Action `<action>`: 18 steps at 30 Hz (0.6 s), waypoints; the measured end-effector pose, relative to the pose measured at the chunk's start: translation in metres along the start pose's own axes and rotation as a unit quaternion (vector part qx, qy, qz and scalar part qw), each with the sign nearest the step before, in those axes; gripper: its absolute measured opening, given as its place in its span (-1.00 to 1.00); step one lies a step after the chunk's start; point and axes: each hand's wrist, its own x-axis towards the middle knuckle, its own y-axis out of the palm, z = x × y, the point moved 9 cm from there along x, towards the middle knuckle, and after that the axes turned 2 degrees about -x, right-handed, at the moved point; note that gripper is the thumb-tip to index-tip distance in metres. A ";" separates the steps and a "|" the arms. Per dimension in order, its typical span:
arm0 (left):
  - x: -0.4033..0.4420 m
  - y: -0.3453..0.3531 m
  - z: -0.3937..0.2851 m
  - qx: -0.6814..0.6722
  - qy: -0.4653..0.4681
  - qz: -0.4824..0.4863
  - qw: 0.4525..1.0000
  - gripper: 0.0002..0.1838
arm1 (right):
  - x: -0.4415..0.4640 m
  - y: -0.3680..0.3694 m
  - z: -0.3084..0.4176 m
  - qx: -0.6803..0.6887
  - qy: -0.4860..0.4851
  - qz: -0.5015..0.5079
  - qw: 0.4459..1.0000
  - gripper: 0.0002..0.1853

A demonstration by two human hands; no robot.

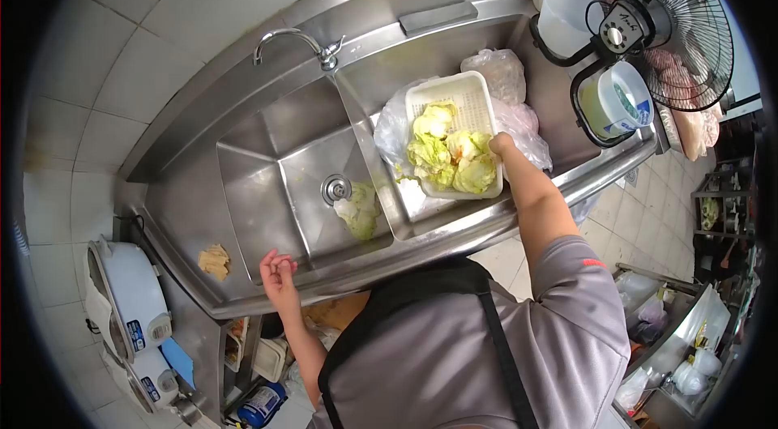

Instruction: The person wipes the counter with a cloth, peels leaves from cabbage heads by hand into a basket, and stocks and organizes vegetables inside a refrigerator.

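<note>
My right hand grips the right rim of a white plastic basket in the right-hand part of the steel sink. Several pale green lettuce pieces lie in the basket, some with browned spots. Near the front edge of the left basin is my left hand, its fingers loosely bent and apart, with nothing seen in them. A loose lettuce leaf rests in that basin beside the drain.
Clear plastic bags lie around the basket. A chrome faucet rises behind the basins. At the right stand a black fan and white tubs. A crumpled tan cloth or sponge sits on the left ledge, near white appliances.
</note>
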 end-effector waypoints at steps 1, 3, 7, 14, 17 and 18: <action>0.006 0.005 -0.001 -0.003 0.008 0.008 1.000 -0.71 | -0.005 -0.015 0.007 0.013 0.004 -0.019 1.000 -0.68; 0.014 0.014 -0.004 -0.013 0.017 0.022 1.000 -0.71 | -0.023 -0.039 0.014 0.061 0.007 -0.020 0.998 -0.71; 0.037 0.052 -0.008 -0.055 0.017 0.065 0.996 -0.71 | -0.090 -0.107 0.047 0.149 -0.036 0.004 0.988 -0.72; 0.038 0.195 0.003 -0.176 -0.131 0.353 0.909 -0.53 | -0.274 -0.189 0.057 0.328 -0.096 -0.028 0.939 -0.64; 0.000 0.257 -0.006 -0.283 -0.239 0.508 0.778 -0.34 | -0.341 -0.183 0.027 0.407 -0.114 -0.129 0.897 -0.64; -0.018 0.274 -0.027 -0.327 -0.261 0.529 0.738 -0.34 | -0.361 -0.177 0.004 0.426 -0.112 -0.151 0.885 -0.64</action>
